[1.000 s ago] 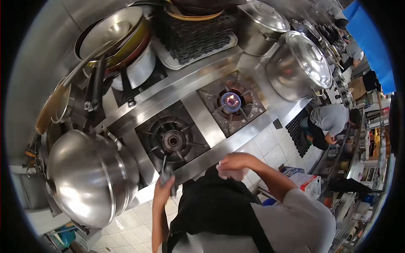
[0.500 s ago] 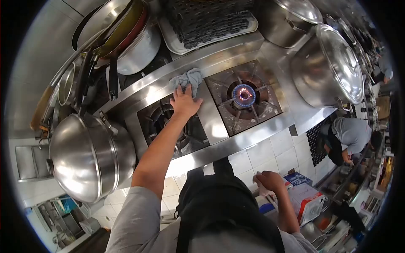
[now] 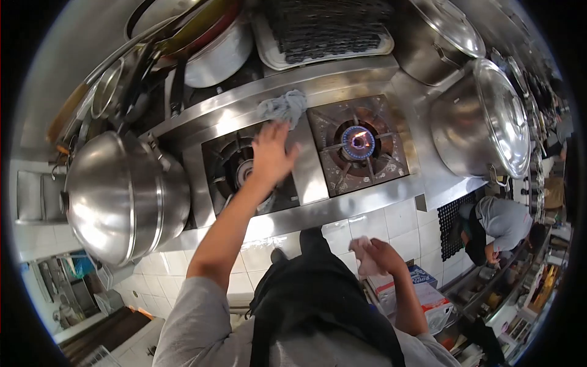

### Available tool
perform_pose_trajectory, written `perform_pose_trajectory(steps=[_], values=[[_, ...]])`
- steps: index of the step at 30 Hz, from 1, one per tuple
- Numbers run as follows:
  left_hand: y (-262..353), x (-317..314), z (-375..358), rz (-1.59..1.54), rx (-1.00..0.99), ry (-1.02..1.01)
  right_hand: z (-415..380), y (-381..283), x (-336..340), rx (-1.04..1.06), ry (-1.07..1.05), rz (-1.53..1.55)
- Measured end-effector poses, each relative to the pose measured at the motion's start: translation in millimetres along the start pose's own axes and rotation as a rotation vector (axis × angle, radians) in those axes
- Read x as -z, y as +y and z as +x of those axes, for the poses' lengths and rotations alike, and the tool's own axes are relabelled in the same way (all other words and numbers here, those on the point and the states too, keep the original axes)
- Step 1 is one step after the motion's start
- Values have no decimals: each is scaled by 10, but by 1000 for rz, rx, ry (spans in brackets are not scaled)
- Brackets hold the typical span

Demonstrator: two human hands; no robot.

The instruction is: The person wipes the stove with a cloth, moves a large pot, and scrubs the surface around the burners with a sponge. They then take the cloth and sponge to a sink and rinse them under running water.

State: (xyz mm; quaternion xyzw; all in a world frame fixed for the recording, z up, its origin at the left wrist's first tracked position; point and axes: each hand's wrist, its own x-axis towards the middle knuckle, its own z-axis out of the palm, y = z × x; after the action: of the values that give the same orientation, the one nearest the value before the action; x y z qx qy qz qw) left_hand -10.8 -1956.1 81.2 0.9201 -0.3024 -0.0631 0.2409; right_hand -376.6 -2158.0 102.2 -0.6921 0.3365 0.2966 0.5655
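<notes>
A crumpled grey cloth (image 3: 283,108) lies on the steel surface along the back of the stove, by the strip between two burners. My left hand (image 3: 274,153) is just short of it, fingers stretched out and slightly blurred, fingertips at the cloth's near edge. Below that hand is the unlit left burner (image 3: 244,173). On the right, blue and orange flames rise from the lit burner (image 3: 358,142). Lower down, in front of the stove, my right hand (image 3: 387,258) grips a pale pink cloth (image 3: 365,255) that hangs from its fingers.
A large domed steel pot (image 3: 116,196) stands left of the burners, and a tall lidded stockpot (image 3: 468,122) to the right. Stacked pans (image 3: 214,61) and a tray (image 3: 330,64) sit behind. A co-worker (image 3: 502,219) bends over at the far right. Boxes (image 3: 433,300) are beside my right arm.
My left hand has come back off the grey cloth, leaving it on the steel. My right hand has risen toward the stove with the pink cloth. The camera view has shifted slightly.
</notes>
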Motion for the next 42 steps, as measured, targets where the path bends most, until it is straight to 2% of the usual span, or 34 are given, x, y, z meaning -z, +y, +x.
perform_pose_trajectory(steps=[1,2,4,5,8,9,10,12,13,14,17,18,21,23,25,27,29,31,32,33,34,36,37,40,42], values=[[16,20,-345,-176,-21,-98,297,323,-53,87,-25,55],[39,36,-727,-353,-38,-186,366,235,-138,129,-80,340],[86,-20,-1529,-498,-147,-218,564,-148,-446,189,-232,884],[150,39,-1849,-556,-145,-234,684,-307,-642,158,-277,1020],[187,353,-2622,-732,3,-128,445,-1204,-1396,114,-622,904],[103,357,-2841,-740,99,-3,544,-1217,-1588,98,-919,729],[-6,379,-3075,-745,196,128,354,-1445,-1902,-6,-933,628],[-225,782,-3593,-952,404,216,277,-1615,-2298,21,-953,174],[-342,753,-3921,-852,396,463,227,-1720,-2479,104,-951,-115],[-408,886,-4349,-869,518,505,169,-1827,-2719,219,-937,-389],[-539,1186,-5470,-871,811,662,-95,-2066,-3391,378,-909,-845],[-585,1114,-5914,-801,891,739,-164,-2104,-3593,434,-890,-972],[-577,754,-7108,-684,1092,1055,-27,-2004,-4220,572,-1001,-1036],[-181,792,-7793,-819,1298,1282,-206,-1961,-4660,644,-1076,-1124],[308,945,-8330,-908,1424,1484,-639,-1871,-5164,748,-1131,-1273],[498,645,-8827,-669,1421,1773,-774,-1742,-5546,840,-1212,-1403],[735,354,-9302,-606,1470,1892,-741,-1634,-5859,862,-1253,-1497],[1188,582,-9394,-470,1596,2030,-992,-1673,-6097,883,-1261,-1631],[1323,388,-9602,-445,1670,2049,-1075,-1704,-6214,888,-1259,-1689],[1456,-67,-9946,-196,1837,1927,-1013,-1718,-6319,876,-1290,-1689],[1699,621,-9671,-399,2094,2055,-1014,-1770,-6423,878,-1281,-1706],[1818,502,-9786,152,2831,1200,-1027,-1861,-6614,865,-1262,-1739],[1837,653,-9728,381,2907,996,-1019,-1915,-6715,855,-1251,-1734],[1299,1003,-9601,122,2754,1253,-756,-2041,-7068,887,-1212,-1767],[657,817,-9548,283,2398,1260,-458,-2077,-7427,957,-1255,-1758]])
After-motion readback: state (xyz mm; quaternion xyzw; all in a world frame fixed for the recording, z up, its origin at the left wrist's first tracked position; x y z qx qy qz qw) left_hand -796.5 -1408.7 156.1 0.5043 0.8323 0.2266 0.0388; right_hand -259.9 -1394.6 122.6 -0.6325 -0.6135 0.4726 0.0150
